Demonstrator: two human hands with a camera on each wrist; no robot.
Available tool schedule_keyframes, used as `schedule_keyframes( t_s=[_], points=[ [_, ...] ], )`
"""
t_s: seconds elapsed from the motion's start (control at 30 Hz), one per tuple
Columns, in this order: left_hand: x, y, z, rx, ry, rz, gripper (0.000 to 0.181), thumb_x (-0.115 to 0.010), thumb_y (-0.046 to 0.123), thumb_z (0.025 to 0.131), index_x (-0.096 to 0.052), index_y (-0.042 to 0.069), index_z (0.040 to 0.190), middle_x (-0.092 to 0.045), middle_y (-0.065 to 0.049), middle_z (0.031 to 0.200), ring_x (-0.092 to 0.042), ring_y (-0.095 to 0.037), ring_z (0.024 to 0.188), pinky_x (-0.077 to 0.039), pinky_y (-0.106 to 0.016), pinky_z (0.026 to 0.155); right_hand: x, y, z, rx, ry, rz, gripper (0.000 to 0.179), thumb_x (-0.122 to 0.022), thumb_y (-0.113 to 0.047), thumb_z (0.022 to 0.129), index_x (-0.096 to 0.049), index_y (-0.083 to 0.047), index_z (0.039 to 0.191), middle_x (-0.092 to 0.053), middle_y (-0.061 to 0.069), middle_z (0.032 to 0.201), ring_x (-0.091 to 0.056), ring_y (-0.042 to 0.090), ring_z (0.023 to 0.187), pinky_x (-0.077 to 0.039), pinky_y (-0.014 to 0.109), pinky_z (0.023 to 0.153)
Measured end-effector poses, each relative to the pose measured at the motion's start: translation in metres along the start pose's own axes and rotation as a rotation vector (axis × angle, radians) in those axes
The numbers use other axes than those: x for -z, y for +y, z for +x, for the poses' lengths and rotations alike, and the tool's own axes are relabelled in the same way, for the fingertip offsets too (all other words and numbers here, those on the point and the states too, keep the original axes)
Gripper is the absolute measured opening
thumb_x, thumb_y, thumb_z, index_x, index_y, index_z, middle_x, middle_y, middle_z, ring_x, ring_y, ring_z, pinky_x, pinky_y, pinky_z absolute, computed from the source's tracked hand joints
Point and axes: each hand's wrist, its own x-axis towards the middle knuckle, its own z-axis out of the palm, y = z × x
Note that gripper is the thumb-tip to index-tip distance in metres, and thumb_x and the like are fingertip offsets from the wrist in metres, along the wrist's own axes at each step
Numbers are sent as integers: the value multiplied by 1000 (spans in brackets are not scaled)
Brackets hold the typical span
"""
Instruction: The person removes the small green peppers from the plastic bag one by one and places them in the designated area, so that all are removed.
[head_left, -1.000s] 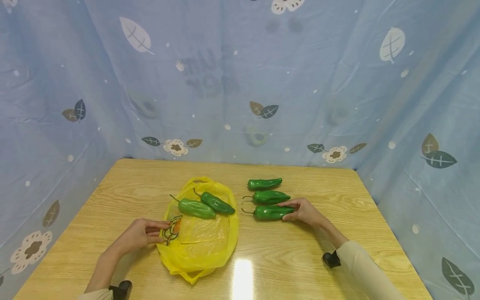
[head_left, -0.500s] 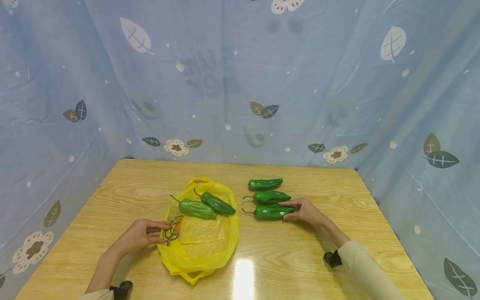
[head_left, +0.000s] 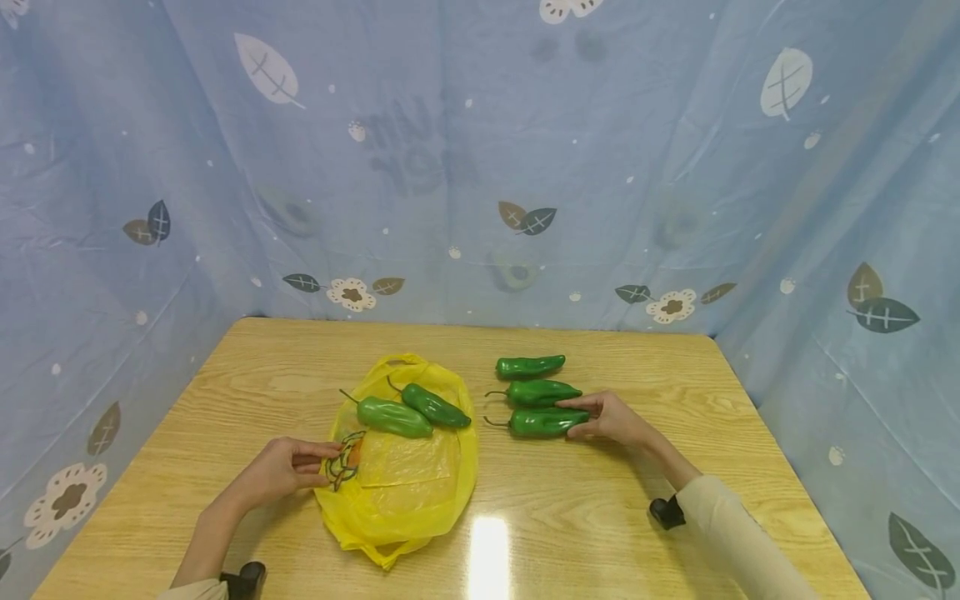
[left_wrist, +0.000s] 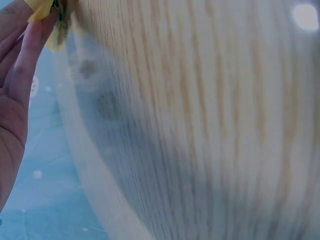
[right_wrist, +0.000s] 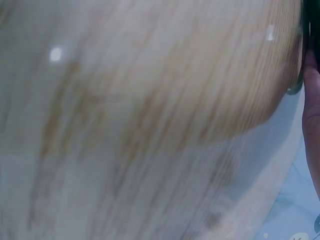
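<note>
Beside the yellow plastic bag (head_left: 411, 515) — pinched by left hand (head_left: 279, 473) — lift level the nearest long green pepper (head_left: 542, 422) clamped in right hand (head_left: 609, 419).

On my feed I see green peppers (head_left: 547, 422), a yellow bag (head_left: 408, 492) with an orange-and-dark print (head_left: 347, 461), tan wood-grained tabletop (head_left: 600, 517), blue leaf-and-flower-patterned cloth (head_left: 450, 133).

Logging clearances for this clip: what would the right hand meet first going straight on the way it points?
The front green pepper of the row of three, which the right hand holds at its tip end. Past it in that line, the yellow bag seems next, though depth is unclear.
</note>
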Motion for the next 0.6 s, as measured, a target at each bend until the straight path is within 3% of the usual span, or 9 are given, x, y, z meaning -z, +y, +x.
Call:
schedule_keyframes(
  t_s=[0.07, 0.1, 0.2, 0.3, 0.37, 0.6],
  points=[
    [0, 0, 0, 1, 1, -6, 42, -75, 13, 83, -65, -5, 120, -54, -26, 131, -57, -38, 113, -56, -28, 88, 0, 0, 0, 2, 2, 10, 54, -78, -12, 80, -59, 1, 129, -36, -5, 55, -27, 2, 47, -33, 14, 47],
    [0, 0, 0, 0, 0, -7, 42, -75, 13, 83, -65, -5, 120, -54, -26, 131, -57, -39, 113, -56, -28, 88, 1, 0, 0, 1, 3, 13, 54, -78, -12, 80, -59, 1, 129, -47, -1, 59, -27, 2, 47, -34, 14, 47],
    [0, -1, 0, -1, -3, -12, 42, -75, 13, 84, -64, -5, 120, -54, -26, 132, -56, -39, 114, -56, -29, 88, 1, -1, 0, -8, -1, 57, 54, -78, -11, 80, -59, 1, 130, -68, 17, 97, -41, -1, 53, -42, 14, 51],
    [-1, -1, 0, -2, -3, -10, 42, -74, 13, 84, -64, -5, 120, -54, -26, 132, -57, -39, 114, -56, -28, 88, 2, -2, -1, -18, -8, 98, 55, -78, -11, 80, -58, 2, 130, -52, 23, 135, -57, -1, 76, -50, 16, 59],
    [-1, -1, 0, -3, -1, -10, 42, -75, 12, 84, -64, -6, 120, -54, -27, 131, -57, -39, 114, -56, -28, 87, 2, -2, -1, -20, -11, 118, 56, -78, -10, 80, -57, 3, 130, -50, 25, 136, -61, 2, 93, -53, 17, 64],
    [0, -1, 0, -3, -4, -45, 40, -74, 9, 84, -63, -9, 119, -51, -31, 132, -58, -40, 111, -58, -25, 82, 4, -1, -2, -13, -3, 132, 56, -78, -10, 80, -57, 4, 130, -52, 25, 134, -64, 4, 97, -57, 20, 71]
  ],
)
